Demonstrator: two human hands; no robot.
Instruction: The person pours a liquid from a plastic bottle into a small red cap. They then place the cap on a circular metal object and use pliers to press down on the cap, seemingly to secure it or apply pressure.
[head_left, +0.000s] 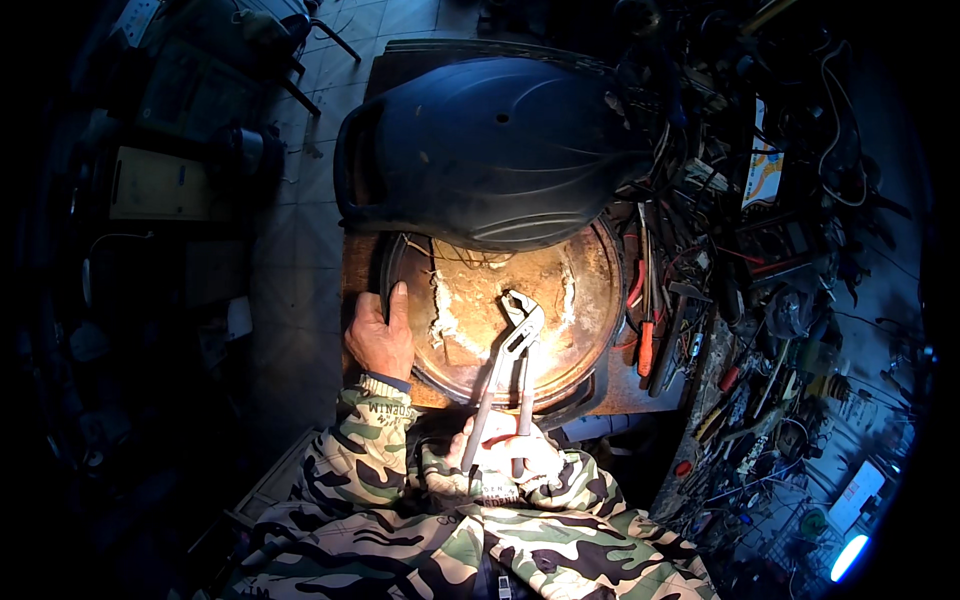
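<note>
In front of me lies a round, shallow metal pan with a dark rim. Its inside is brown and worn, with whitish ragged streaks. My left hand is closed on the pan's left rim, thumb along the edge. My right hand grips a pair of water pump pliers by both handles, near my body. The pliers' jaws point away from me, over the middle of the pan; whether they touch it I cannot tell. A large dark moulded plastic cover hides the pan's far edge.
The pan sits on a wooden table. On the right are an orange-handled screwdriver, a multimeter and many jumbled tools. A lit lamp glows at the lower right. Tiled floor and dim furniture lie to the left.
</note>
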